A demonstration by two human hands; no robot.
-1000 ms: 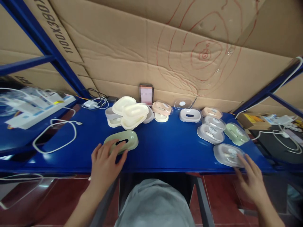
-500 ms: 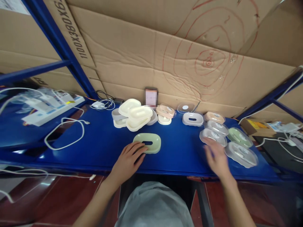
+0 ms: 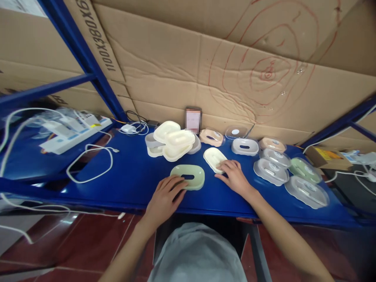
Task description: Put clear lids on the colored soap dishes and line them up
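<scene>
My left hand has its fingers over the near left side of a green oval soap dish with a slot in its middle, thumb at the near edge. The dish lies on the blue table. My right hand grips the near right end of a cream oval soap dish insert, its fingertips over the rim. That insert sits at a slant, just behind and right of the green dish. Behind them is a heap of cream inserts with grey pieces among them.
At the right stand several soap dishes with clear lids. A grey slotted dish, a loose clear lid and a peach dish are along the back. A phone leans on the cardboard. A white cable and power strip lie left.
My right hand has moved left from the lidded dishes to the cream insert. The insert has come forward from under the peach dish. My left hand stays at the green dish.
</scene>
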